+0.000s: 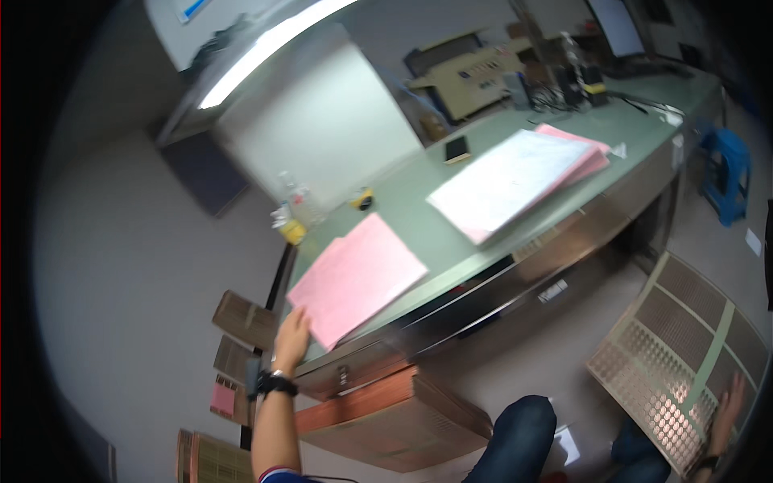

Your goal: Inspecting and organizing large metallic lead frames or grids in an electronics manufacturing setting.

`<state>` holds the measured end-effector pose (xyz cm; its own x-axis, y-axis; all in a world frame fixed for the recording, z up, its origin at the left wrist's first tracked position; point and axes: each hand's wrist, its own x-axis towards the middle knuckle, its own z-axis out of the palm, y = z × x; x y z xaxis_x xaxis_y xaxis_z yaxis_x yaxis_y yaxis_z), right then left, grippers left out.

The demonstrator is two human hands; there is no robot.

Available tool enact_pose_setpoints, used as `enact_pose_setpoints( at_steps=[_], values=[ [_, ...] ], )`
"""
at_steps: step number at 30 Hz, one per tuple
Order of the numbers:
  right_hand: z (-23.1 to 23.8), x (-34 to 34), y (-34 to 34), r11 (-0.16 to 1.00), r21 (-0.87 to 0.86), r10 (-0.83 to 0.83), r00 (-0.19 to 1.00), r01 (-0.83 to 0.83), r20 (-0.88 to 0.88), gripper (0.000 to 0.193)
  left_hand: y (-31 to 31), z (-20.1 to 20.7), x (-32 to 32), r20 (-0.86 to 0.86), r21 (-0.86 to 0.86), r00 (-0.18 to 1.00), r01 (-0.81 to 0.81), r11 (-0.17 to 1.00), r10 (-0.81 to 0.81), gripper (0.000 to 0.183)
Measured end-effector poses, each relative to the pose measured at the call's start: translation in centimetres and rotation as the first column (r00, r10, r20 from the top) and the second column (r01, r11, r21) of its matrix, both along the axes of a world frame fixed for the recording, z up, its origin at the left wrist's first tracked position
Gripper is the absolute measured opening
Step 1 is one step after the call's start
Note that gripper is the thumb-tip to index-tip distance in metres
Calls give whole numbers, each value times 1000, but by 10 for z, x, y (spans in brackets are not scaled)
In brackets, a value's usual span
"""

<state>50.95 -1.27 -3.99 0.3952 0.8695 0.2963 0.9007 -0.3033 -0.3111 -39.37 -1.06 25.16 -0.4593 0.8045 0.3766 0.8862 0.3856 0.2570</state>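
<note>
My left hand [291, 342], with a black watch on the wrist, grips the left edge of a pink sheet [361, 278] at the table's near left end. The sheet lies on a green tabletop, with another pink layer showing at its edge. On the far right, my right hand [729, 406] holds a large copper-patterned circuit panel [664, 362] with pale green strips. Its fingers lie along the panel's face, slightly blurred. The panel is tilted beside my legs, off the table.
The green table [403, 189] carries a white-topped stack of pink sheets [515, 181], a phone [456, 150], a tape roll [361, 199] and a clear bottle [298, 201]. Stacked copper panels [394, 431] stand below the table. A blue stool [727, 173] is at right.
</note>
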Motion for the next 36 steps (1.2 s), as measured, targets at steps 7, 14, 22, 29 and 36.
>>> enact_pose_setpoints(
  at_steps=[7,14,22,29,36],
  values=[
    [35,-70,39,972,-222,-61,992,84,109,41,-41,10,-29,309,26,951,12,1000,-20,41],
    [49,-82,41,947,-296,-93,989,123,114,43,-26,7,-34,269,-85,963,-12,996,35,43],
    [45,-63,37,902,-403,-57,969,153,241,43,-39,3,-19,136,-105,984,-98,990,112,46],
    [127,-110,104,813,-583,-19,999,1,-26,42,-9,36,41,-39,-257,909,-410,875,415,46],
    [283,-287,250,906,158,384,608,-393,-695,35,-9,39,32,75,-155,891,-433,888,448,44]
  ],
)
